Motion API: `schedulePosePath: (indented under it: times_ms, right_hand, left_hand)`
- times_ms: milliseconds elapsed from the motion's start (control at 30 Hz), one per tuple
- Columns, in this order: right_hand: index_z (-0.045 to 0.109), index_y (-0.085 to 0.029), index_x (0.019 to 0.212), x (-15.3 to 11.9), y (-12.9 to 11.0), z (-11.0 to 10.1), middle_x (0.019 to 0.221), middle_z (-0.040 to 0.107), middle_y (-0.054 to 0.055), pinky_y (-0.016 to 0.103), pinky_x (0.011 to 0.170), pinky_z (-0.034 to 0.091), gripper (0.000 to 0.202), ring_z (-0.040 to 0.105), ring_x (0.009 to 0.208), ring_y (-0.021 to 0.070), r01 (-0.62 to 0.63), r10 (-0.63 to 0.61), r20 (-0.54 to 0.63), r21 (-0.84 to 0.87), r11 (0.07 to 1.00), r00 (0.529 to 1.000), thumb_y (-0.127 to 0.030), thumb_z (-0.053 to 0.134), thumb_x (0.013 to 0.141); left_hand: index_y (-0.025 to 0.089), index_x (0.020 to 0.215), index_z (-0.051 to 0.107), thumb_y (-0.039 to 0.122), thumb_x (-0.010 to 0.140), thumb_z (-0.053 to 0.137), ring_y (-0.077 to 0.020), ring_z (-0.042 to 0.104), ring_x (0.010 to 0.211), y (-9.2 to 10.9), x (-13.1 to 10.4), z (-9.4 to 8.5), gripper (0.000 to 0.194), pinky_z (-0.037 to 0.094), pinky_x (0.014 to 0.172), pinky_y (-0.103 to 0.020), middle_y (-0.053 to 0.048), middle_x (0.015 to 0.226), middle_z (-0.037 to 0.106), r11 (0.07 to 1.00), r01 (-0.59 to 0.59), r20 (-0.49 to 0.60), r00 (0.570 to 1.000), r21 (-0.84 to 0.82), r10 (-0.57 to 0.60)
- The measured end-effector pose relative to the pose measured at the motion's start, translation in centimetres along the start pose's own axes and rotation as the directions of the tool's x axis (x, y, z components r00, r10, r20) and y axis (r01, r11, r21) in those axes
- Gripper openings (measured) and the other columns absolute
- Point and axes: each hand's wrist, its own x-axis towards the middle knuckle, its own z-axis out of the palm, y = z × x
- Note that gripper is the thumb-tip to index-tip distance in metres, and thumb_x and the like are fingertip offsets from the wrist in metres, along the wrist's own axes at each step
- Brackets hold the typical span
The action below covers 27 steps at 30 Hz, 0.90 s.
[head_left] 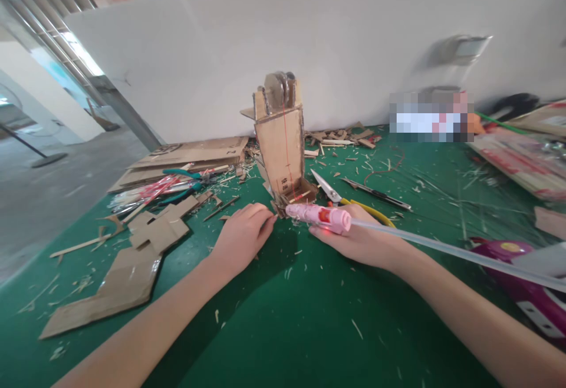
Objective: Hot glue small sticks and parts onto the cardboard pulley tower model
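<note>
A tall cardboard model [280,152] stands upright on the green table, with round discs at its top and a red thread down its front. My right hand [354,234] is closed around a pink hot glue gun [316,216], and a long clear glue stick [424,239] runs out of its back. The gun's nozzle end points at the model's low front tray, where its tip is hard to make out. My left hand [243,234] has its fingers pinched at the model's lower left corner; the exact contact is partly hidden.
Behind my right hand lie yellow-handled scissors [327,187] and a utility knife [378,193]. Cardboard pieces [128,276], teal-handled pliers [190,184] and wood scraps are at left. A purple device [517,282] and bagged sticks [517,164] sit at right. A wall [212,63] rises behind.
</note>
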Motion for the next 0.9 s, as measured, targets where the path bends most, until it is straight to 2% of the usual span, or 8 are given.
schedulePosePath:
  times_ms: [200,467,667,800,900]
  right_hand:
    - [0.040,-0.019,0.059,0.1,-0.2,-0.2,0.052,0.039,-0.005,0.022,0.042,0.024,0.036,0.032,0.047,0.0072,-0.034,0.035,0.027,-0.009,0.999,0.999,-0.042,0.048,0.085]
    - [0.039,-0.019,0.059,0.0,-0.4,-0.4,0.054,0.040,-0.005,0.023,0.046,0.024,0.034,0.033,0.050,0.0079,0.004,-0.003,0.030,-0.029,1.000,1.000,-0.039,0.049,0.085]
    - [0.041,-0.020,0.060,0.0,-0.3,-0.4,0.055,0.039,-0.005,0.023,0.044,0.023,0.034,0.032,0.049,0.0080,-0.025,0.026,0.053,-0.016,1.000,0.998,-0.041,0.048,0.085]
    - [0.041,-0.020,0.060,0.0,-0.5,-0.4,0.054,0.040,-0.005,0.023,0.044,0.023,0.033,0.032,0.049,0.0080,-0.026,0.027,0.062,-0.014,1.000,0.998,-0.040,0.048,0.085]
    - [0.043,-0.020,0.061,0.1,-0.6,-0.4,0.055,0.041,-0.005,0.024,0.046,0.024,0.031,0.032,0.049,0.0080,-0.023,0.026,0.061,-0.037,0.999,0.998,-0.040,0.048,0.085]
  left_hand:
    - [0.016,0.082,0.054,0.028,0.097,0.035,-0.0151,0.056,0.078,0.2,0.1,-0.2,0.027,0.044,0.068,-0.028,-0.003,0.085,0.059,0.999,0.015,0.011,1.000,0.046,-0.015]
    - [0.015,0.082,0.055,0.030,0.099,0.030,-0.0159,0.056,0.078,0.1,0.4,-0.4,0.033,0.045,0.071,-0.030,-0.005,0.085,0.059,0.997,0.063,0.016,0.998,0.036,-0.063]
    - [0.018,0.084,0.055,0.036,0.098,0.032,-0.0153,0.058,0.080,-0.4,0.3,0.0,0.032,0.046,0.072,-0.028,-0.003,0.088,0.059,0.992,0.126,-0.048,0.991,-0.028,-0.127]
    - [0.019,0.090,0.052,0.038,0.093,0.046,-0.0155,0.059,0.083,-0.7,0.1,0.2,0.020,0.046,0.070,-0.027,-0.003,0.095,0.059,0.997,0.081,-0.139,0.987,-0.011,-0.082]
    - [0.019,0.088,0.052,0.030,0.095,0.043,-0.0145,0.059,0.085,-1.0,0.1,0.2,0.016,0.046,0.075,-0.027,-0.002,0.094,0.059,1.000,0.002,-0.171,0.985,-0.012,-0.004]
